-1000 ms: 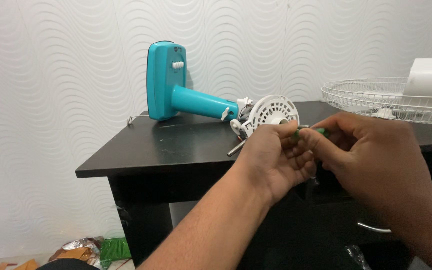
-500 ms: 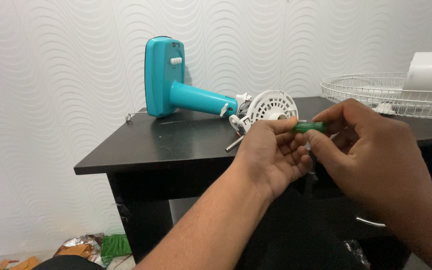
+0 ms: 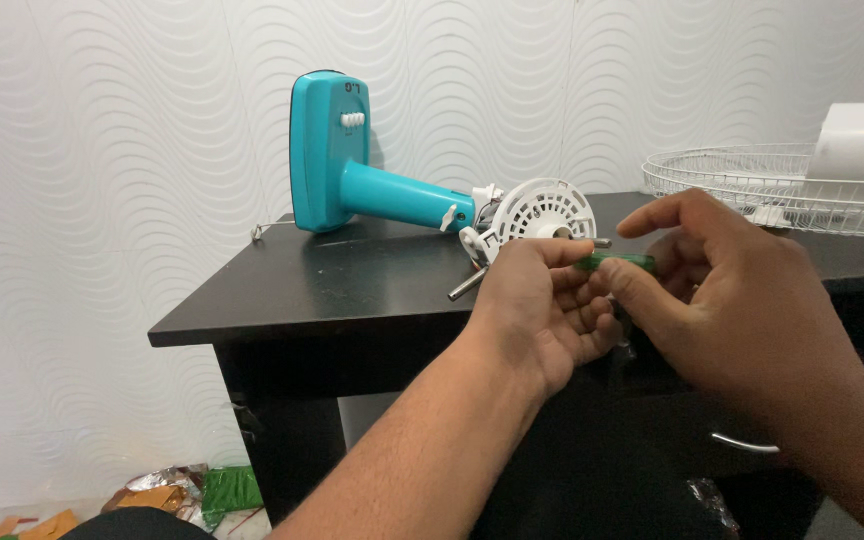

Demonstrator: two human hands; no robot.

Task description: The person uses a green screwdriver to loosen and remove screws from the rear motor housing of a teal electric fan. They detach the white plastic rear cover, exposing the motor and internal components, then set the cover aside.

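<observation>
Up close, both hands meet in front of the table edge around a small green-handled screwdriver. The left hand is curled, its fingers closed on the tool's metal end, and the right hand pinches the green handle between thumb and middle fingers while its index finger sticks out straight above. The screwdriver lies roughly level between them, held in the air just in front of the white round motor housing. That housing belongs to a turquoise fan body lying on its side on the black table, its flat base standing up toward the wavy white wall. At the far right of the table rests a white wire fan guard. Crumpled foil and green wrappers lie on the floor below.
</observation>
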